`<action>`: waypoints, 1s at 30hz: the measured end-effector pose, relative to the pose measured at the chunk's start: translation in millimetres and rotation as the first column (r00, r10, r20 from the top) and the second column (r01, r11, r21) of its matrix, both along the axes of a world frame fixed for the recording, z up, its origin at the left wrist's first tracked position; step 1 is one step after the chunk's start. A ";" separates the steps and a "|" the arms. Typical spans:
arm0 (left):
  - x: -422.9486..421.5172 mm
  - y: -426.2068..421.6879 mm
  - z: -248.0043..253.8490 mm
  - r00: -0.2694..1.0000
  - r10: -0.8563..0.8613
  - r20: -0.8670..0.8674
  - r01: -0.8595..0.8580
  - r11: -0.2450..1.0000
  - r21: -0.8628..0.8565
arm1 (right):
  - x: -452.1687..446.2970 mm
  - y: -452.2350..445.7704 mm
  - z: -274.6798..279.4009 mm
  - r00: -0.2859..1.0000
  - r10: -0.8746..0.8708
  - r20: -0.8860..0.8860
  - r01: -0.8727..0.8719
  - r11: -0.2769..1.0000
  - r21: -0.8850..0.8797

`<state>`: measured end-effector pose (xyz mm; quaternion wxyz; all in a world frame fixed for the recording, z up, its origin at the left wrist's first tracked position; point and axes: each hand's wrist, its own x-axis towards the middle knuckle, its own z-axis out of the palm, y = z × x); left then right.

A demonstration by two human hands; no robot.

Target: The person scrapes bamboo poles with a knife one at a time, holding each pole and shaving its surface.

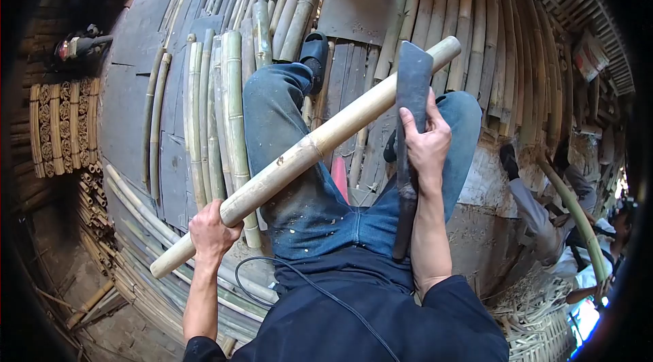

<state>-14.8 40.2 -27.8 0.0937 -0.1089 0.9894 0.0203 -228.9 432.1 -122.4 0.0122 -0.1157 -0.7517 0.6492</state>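
My left hand (212,231) is closed around the lower part of a pale bamboo pole (314,146), whose end sticks out past the fist. The pole slants up to the right across my thighs. My right hand (428,141) grips a machete (412,83) along its blade, thumb on the near face; some fingers are hidden behind the metal. Its broad tip end crosses in front of the pole near the pole's upper end. The dark handle (403,233) points down toward my lap, beside my forearm.
Green bamboo poles (235,110) lie left of my leg, with more along the lower left. Bamboo lengths (469,28) line the far side around a flat board (357,5). Tied bundles (64,127) stand at left. At right, another person holds a curved bamboo piece (578,216).
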 end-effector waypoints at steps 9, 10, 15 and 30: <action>6.4 2.4 2.9 0.994 0.070 0.082 -0.072 0.997 0.020 | 42.4 -82.7 33.9 0.904 0.426 -0.033 -0.424 0.904 0.046; 5.6 3.9 0.5 0.995 0.061 0.083 -0.063 0.998 0.021 | 35.9 -74.4 29.1 0.922 0.387 -0.029 -0.386 0.922 0.032; -5.6 0.9 1.1 0.992 0.076 0.101 -0.080 0.996 0.041 | -13.5 -3.9 3.5 0.998 -0.002 -0.060 0.004 0.999 0.046; -18.4 1.9 11.3 0.978 0.067 0.199 -0.077 0.996 0.040 | -3.2 -18.5 22.3 0.997 0.074 -0.009 -0.070 0.973 0.221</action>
